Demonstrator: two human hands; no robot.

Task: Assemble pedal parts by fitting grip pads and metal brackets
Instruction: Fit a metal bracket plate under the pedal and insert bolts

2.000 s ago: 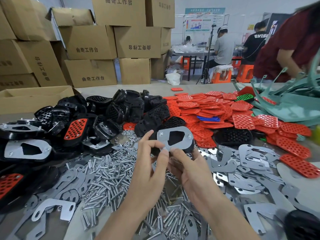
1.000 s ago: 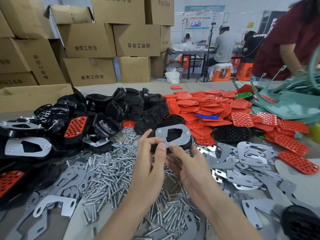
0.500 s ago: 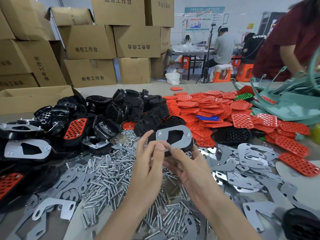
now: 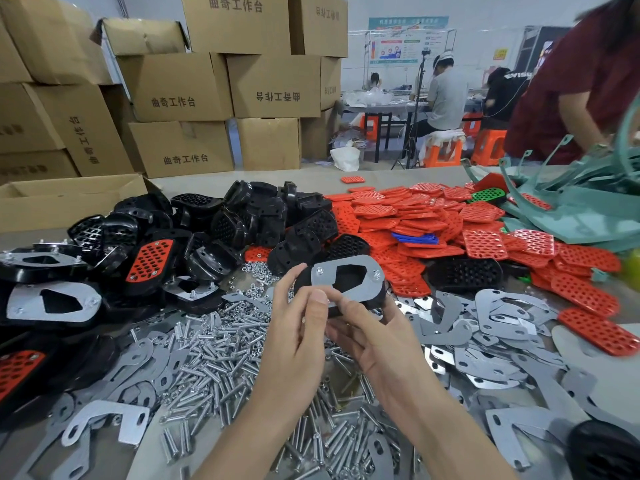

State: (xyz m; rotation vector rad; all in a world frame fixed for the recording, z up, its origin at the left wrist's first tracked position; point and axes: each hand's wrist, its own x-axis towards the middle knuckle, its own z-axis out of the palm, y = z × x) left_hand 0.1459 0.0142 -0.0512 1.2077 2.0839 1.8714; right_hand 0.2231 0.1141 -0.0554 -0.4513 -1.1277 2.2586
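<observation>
I hold a black pedal (image 4: 375,295) above the table, its underside up, with a grey metal bracket (image 4: 346,277) lying on it and bolt ends showing at its corners. My right hand (image 4: 372,341) grips the pedal from below. My left hand (image 4: 298,327) pinches at the bracket's near edge with thumb and fingertips; what it pinches is too small to tell. Red grip pads (image 4: 485,244) are heaped to the right, and loose brackets (image 4: 502,327) lie in front of them.
Bolts and nuts (image 4: 221,362) cover the table's middle. Black pedal shells (image 4: 242,220) pile up at the back left, finished pedals (image 4: 52,303) at the left edge. Cardboard boxes (image 4: 180,88) stand behind. A person in a red shirt (image 4: 575,81) works among green parts (image 4: 588,209).
The pedal has shifted slightly up and to the right in my hands. My left fingertips keep working at the bracket's near edge.
</observation>
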